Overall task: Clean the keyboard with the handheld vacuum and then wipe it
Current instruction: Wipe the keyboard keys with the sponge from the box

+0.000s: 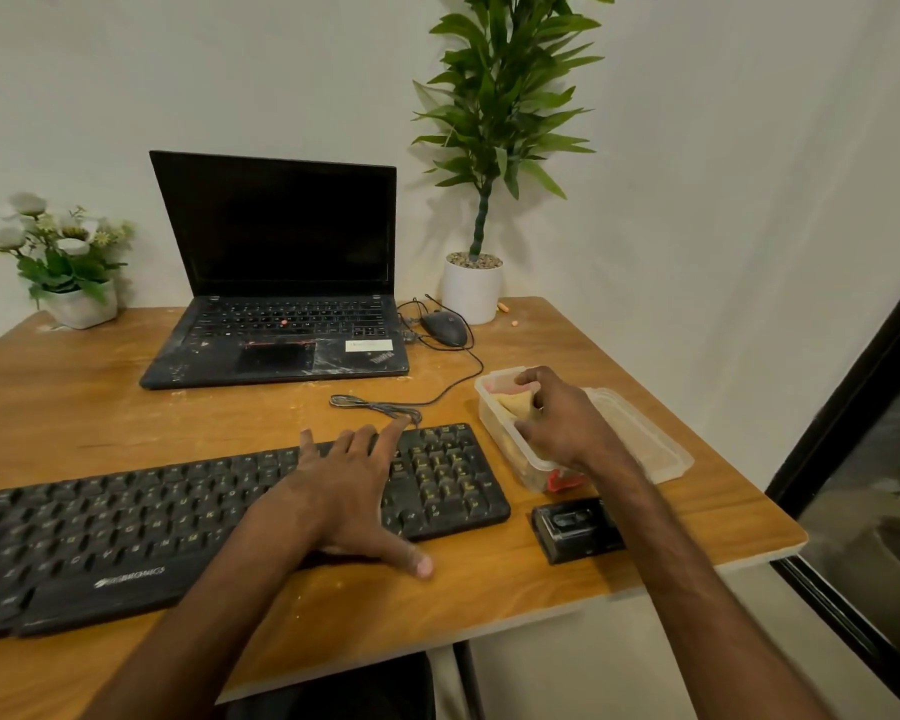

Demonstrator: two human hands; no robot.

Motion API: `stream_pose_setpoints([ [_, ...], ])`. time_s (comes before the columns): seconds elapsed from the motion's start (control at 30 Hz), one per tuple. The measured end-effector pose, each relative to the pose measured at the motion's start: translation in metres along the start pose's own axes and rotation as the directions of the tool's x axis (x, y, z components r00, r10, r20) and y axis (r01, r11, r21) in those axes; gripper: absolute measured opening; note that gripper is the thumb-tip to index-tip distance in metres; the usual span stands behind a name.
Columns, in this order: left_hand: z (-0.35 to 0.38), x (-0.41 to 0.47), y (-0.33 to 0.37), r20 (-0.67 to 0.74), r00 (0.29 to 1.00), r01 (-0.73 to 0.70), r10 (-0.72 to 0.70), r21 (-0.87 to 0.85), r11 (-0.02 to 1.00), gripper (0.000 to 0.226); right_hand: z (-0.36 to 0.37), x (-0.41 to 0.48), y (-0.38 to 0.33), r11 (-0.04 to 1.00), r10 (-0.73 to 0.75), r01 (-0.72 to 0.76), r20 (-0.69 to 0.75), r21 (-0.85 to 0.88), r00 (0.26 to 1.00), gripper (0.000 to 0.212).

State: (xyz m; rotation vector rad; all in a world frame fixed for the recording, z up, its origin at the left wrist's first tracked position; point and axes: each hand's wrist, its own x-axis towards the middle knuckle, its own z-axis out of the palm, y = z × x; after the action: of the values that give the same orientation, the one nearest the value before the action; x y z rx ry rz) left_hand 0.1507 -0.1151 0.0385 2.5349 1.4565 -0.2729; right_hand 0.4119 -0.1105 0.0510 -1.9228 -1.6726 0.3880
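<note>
The left hand (354,491) lies with fingers spread wide on the keyboard (126,532), and the right hand (557,418) curls its fingers round a yellow thing (515,405) in the box (489,423) just right of the keyboard, which might tip if yanked.

Home-office corner, by the look. Wooden desk (100,407) against a white wall (281,70). Open laptop (276,272) beyond the left hand (352,491), keyboard (126,527) under it; wired mouse (444,327) beyond the right hand (557,418). Potted plant (489,122) behind the mouse, flower pot (81,306) far left of the left hand.

One keyboard (126,517), one laptop (276,283), two plants (500,96)
</note>
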Motion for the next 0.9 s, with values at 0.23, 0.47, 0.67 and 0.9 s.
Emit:
stream_pose_setpoints([
  [0.23, 0.02, -0.049, -0.012, -0.093, 0.991, 0.105, -0.098, 0.068, 0.992, 0.144, 0.002, 0.002, -0.003, 0.943, -0.001, 0.074, -0.221, 0.324, 0.975, 0.026],
  [0.47, 0.029, -0.052, -0.01, -0.21, 0.968, 0.152, -0.135, 0.064, 0.986, 0.142, -0.016, 0.005, -0.036, 0.728, 0.243, 0.266, -0.599, 0.633, 0.763, 0.01],
  [0.67, 0.027, -0.052, -0.012, -0.21, 0.967, 0.149, -0.143, 0.013, 0.989, 0.146, -0.03, -0.015, -0.087, 0.764, -0.006, 0.091, -0.134, 0.638, 0.991, 0.066],
  [0.9, 0.019, -0.064, -0.034, -0.102, 0.986, 0.128, -0.132, -0.045, 0.991, 0.16, 0.053, -0.032, -0.108, 0.665, -0.674, 0.694, 0.178, -0.275, 0.717, 0.03],
])
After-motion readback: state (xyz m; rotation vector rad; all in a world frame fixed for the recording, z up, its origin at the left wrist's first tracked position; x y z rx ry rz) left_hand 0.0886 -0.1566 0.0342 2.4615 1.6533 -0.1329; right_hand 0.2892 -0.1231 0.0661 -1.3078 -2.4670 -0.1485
